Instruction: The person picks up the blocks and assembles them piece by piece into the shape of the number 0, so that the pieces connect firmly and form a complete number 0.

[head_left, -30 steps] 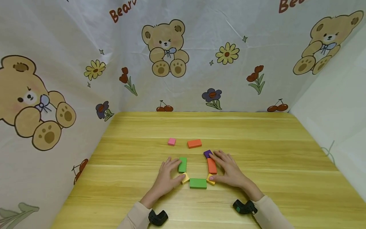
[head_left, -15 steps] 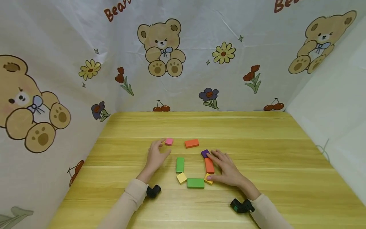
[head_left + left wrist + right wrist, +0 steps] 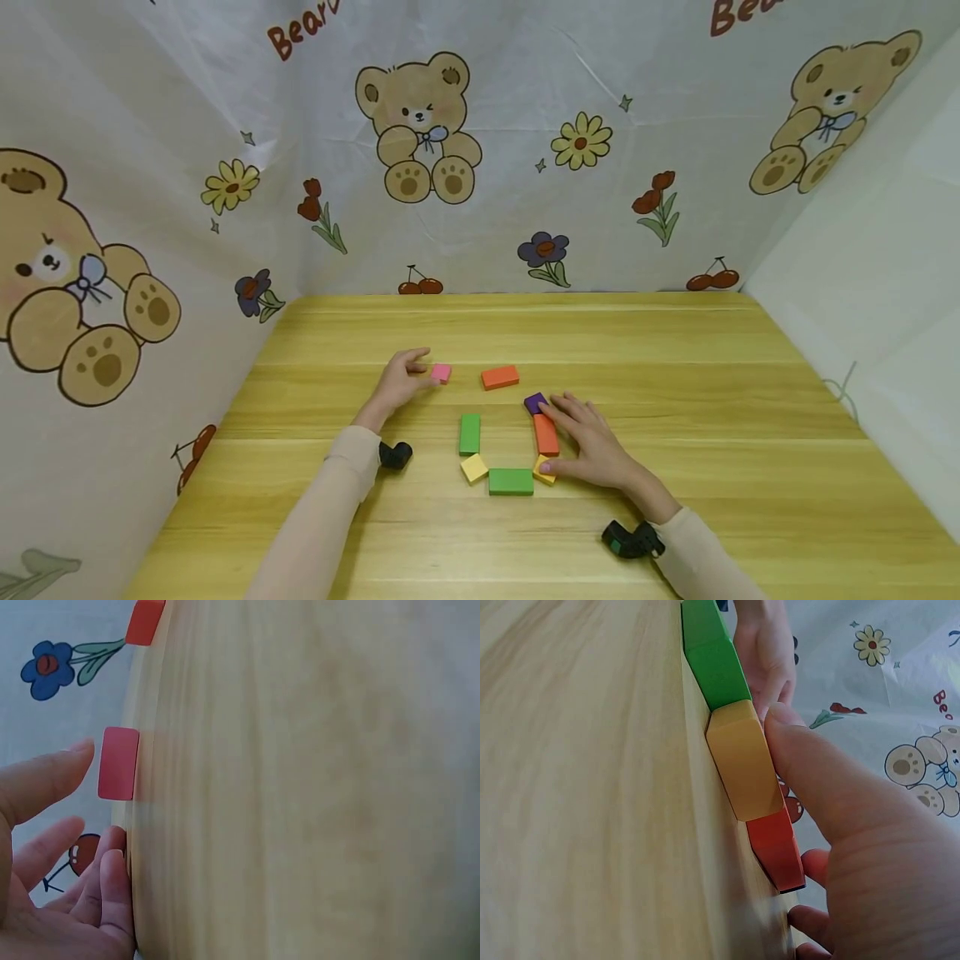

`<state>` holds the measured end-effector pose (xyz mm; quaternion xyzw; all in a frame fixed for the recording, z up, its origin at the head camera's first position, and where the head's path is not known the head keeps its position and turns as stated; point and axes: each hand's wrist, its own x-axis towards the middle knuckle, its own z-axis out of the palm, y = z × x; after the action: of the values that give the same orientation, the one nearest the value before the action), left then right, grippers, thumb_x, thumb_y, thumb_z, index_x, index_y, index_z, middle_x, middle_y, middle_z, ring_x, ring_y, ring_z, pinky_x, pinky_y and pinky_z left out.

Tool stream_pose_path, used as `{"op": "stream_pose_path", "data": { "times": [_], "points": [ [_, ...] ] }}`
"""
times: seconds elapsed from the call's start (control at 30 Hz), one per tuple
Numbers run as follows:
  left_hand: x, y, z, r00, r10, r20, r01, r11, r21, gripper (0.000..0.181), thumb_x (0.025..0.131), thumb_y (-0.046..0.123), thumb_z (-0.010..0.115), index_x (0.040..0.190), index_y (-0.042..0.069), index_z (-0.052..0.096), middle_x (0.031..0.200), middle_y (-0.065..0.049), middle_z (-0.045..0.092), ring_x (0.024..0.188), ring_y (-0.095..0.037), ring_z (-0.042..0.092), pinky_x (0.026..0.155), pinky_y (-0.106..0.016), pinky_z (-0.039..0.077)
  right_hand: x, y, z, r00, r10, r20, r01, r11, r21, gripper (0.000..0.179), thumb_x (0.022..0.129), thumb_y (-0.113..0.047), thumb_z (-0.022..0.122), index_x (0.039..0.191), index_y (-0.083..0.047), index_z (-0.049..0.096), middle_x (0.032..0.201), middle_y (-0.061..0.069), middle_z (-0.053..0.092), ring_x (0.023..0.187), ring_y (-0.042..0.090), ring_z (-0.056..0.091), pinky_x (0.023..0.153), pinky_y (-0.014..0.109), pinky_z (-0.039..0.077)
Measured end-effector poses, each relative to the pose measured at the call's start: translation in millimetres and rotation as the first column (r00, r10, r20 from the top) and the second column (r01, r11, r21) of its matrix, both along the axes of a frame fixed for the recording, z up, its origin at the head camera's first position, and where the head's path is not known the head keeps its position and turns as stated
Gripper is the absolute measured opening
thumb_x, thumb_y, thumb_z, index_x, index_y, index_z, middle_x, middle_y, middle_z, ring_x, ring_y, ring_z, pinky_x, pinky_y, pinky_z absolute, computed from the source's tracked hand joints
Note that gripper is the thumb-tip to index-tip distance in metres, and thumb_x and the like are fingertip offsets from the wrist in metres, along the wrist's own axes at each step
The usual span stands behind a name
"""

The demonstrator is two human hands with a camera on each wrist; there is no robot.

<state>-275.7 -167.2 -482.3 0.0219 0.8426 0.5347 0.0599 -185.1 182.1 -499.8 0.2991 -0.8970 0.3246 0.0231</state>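
Beside a small pink block (image 3: 441, 373) my left hand (image 3: 397, 382) reaches in, thumb and fingers spread. In the left wrist view a gap shows between the thumb and the pink block (image 3: 118, 763). My right hand (image 3: 596, 450) rests along the right side of a U of blocks. Its thumb touches the orange-yellow corner block (image 3: 541, 474), and its index finger is at the purple block (image 3: 533, 403). Between those two lies a red-orange block (image 3: 546, 436). The U goes on with a front green block (image 3: 511, 482), a pale yellow block (image 3: 474, 469) and a left green block (image 3: 470, 434).
An orange block (image 3: 500, 377) lies by itself beyond the U, right of the pink one. The wooden table (image 3: 645, 350) ends at a bear-printed cloth (image 3: 495, 242) behind and to the left. A pale wall (image 3: 885, 317) with a thin cord stands at the right.
My left hand has left the pale yellow and left green blocks and moved forward and left to the pink block. My right hand stays at its blocks. The head view has shifted slightly.
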Motion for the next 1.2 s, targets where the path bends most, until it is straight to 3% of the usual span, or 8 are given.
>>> {"op": "stream_pose_path", "data": {
  "times": [0.27, 0.57, 0.77, 1.03, 1.2],
  "points": [
    [-8.0, 1.3, -4.1, 0.998, -0.052, -0.017, 0.052, 0.998, -0.033, 0.059, 0.084, 0.005, 0.075, 0.138, -0.002, 0.052, 0.145, -0.021, 0.040, 0.121, -0.034, 0.051, 0.102, -0.045, 0.045, 0.0, 0.6, 0.3, 1.000, 0.006, 0.022, -0.006, 1.000, -0.003, 0.090, 0.077, -0.049, 0.077, 0.149, -0.009, 0.041, 0.153, 0.024, 0.036, 0.144, 0.048, 0.021, 0.112, 0.070, 0.007],
    [-5.7, 5.8, -3.9, 0.998, -0.022, -0.057, 0.018, 0.997, -0.080, 0.041, 0.087, 0.002, 0.071, 0.126, -0.007, 0.061, 0.146, -0.019, 0.043, 0.127, -0.035, 0.049, 0.105, -0.046, 0.043, 0.8, 0.7, 1.3, 0.999, -0.004, 0.036, 0.004, 1.000, 0.010, 0.091, 0.076, -0.049, 0.078, 0.149, -0.010, 0.041, 0.154, 0.022, 0.035, 0.145, 0.046, 0.020, 0.112, 0.069, 0.007],
    [-4.5, 5.4, -4.7, 0.996, -0.001, -0.092, -0.009, 0.994, -0.113, 0.035, 0.086, 0.005, 0.073, 0.120, -0.004, 0.067, 0.138, -0.017, 0.052, 0.121, -0.032, 0.054, 0.098, -0.043, 0.047, 1.2, -0.2, 2.5, 0.999, -0.004, 0.035, 0.004, 1.000, 0.009, 0.091, 0.076, -0.048, 0.078, 0.149, -0.010, 0.041, 0.153, 0.023, 0.035, 0.145, 0.046, 0.020, 0.112, 0.069, 0.007],
    [-1.5, 4.0, -6.7, 0.993, 0.039, -0.107, -0.051, 0.993, -0.110, 0.032, 0.084, 0.007, 0.076, 0.115, 0.002, 0.072, 0.105, -0.015, 0.066, 0.090, -0.022, 0.062, 0.078, -0.030, 0.052, 0.4, -0.2, 2.2, 1.000, 0.000, 0.027, 0.000, 1.000, 0.008, 0.091, 0.075, -0.047, 0.079, 0.149, -0.009, 0.041, 0.153, 0.023, 0.036, 0.145, 0.047, 0.021, 0.112, 0.069, 0.007],
    [0.9, 7.7, -4.9, 0.996, 0.026, -0.089, -0.036, 0.994, -0.104, 0.033, 0.084, 0.010, 0.076, 0.116, 0.004, 0.072, 0.103, -0.013, 0.070, 0.088, -0.020, 0.064, 0.074, -0.027, 0.051, 0.0, -0.4, 2.5, 1.000, 0.004, 0.024, -0.005, 1.000, 0.004, 0.091, 0.075, -0.047, 0.079, 0.149, -0.009, 0.041, 0.153, 0.023, 0.036, 0.145, 0.047, 0.021, 0.112, 0.069, 0.007]
  ]
}}
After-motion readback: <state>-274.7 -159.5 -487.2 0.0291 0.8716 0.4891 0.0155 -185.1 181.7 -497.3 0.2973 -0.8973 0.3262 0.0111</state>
